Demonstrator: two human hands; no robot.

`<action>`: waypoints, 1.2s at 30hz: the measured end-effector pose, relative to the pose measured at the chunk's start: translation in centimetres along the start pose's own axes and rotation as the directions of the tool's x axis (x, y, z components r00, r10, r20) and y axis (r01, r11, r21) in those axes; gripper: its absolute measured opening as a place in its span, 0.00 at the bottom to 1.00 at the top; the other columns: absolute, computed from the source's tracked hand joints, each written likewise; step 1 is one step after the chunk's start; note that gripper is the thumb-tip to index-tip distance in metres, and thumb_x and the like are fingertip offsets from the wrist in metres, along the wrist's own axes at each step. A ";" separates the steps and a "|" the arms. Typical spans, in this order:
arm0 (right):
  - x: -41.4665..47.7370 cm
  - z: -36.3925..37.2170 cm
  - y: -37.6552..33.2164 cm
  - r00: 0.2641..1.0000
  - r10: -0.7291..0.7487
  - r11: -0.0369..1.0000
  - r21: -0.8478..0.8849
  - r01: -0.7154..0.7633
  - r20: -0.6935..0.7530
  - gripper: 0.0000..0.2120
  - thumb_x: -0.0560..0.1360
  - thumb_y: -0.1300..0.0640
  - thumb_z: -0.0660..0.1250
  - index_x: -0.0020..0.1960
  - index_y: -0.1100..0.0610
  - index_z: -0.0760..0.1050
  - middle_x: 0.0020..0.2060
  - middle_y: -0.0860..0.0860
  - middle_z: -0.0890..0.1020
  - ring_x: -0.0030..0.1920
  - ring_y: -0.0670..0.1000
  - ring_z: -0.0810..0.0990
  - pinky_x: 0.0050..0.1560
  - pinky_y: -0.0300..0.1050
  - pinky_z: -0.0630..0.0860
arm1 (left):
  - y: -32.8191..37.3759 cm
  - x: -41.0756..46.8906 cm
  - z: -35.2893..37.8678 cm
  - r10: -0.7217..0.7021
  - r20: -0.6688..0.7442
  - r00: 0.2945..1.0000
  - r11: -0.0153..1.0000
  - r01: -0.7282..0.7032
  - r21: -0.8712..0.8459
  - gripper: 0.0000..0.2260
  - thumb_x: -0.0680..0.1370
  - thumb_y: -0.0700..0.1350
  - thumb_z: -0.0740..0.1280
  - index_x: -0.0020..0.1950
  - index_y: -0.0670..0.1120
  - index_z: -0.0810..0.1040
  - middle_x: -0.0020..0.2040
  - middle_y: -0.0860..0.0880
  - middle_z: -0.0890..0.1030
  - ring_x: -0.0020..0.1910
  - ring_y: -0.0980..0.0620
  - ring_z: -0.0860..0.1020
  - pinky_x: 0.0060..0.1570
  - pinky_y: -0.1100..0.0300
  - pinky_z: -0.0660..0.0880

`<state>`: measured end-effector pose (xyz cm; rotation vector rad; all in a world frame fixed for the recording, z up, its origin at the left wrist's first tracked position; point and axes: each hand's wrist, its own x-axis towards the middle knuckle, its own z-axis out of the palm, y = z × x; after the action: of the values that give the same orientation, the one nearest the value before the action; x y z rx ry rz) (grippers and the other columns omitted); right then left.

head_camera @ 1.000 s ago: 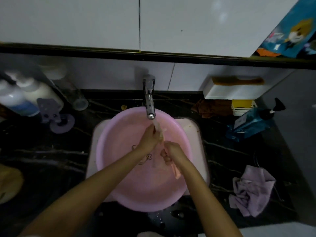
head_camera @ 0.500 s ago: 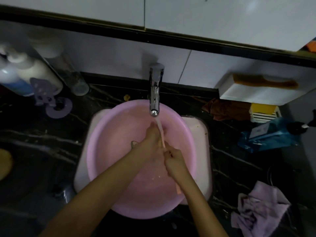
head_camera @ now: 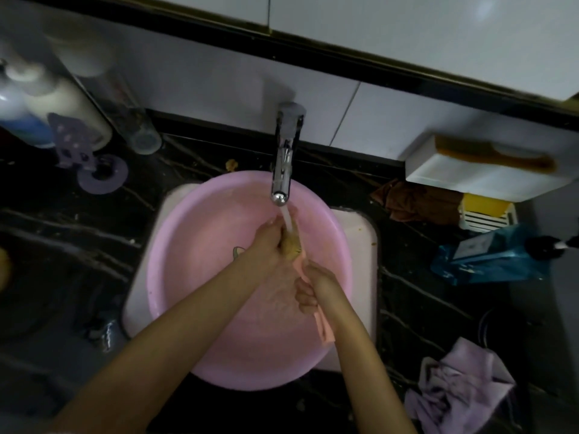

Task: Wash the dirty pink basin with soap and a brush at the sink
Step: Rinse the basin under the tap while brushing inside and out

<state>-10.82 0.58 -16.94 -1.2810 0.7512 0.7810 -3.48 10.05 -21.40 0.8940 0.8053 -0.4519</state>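
The pink basin (head_camera: 194, 245) sits in the white sink (head_camera: 365, 245) under the chrome tap (head_camera: 283, 170), from which water runs. My right hand (head_camera: 313, 286) grips the pink handle of a brush (head_camera: 324, 328) over the basin's middle. The brush's yellowish bristle head (head_camera: 291, 244) lies right under the stream. My left hand (head_camera: 269, 239) holds that bristle end, fingers curled against it. A small cartoon print shows on the basin floor beside my left wrist.
Bottles (head_camera: 62, 101) and a purple holder (head_camera: 94, 164) stand at the back left of the black marble counter. On the right are a white wall box with an orange comb (head_camera: 495, 155), a brown rag (head_camera: 416, 198), a blue pump bottle (head_camera: 488, 258) and a lilac cloth (head_camera: 457, 393).
The view has tilted and moved nearer the sink. My hands have stayed under the running water, the left shifting up along the brush head so the bristles now show.
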 end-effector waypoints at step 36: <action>-1.4 -5.2 -1.6 0.975 -0.160 -0.011 -0.988 0.156 0.156 0.18 0.78 0.53 0.59 0.67 0.42 0.71 0.61 0.50 0.78 0.62 0.54 0.75 0.62 0.49 0.70 | 14.7 -12.1 -9.0 0.597 0.462 0.656 -0.296 -0.355 0.887 0.33 0.70 0.29 0.61 0.75 0.43 0.61 0.66 0.39 0.74 0.63 0.39 0.73 0.60 0.51 0.71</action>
<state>-10.49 -4.85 -15.65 -2.6653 -0.2109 1.1798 -5.42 26.08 -7.85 2.6703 -0.0706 -0.0661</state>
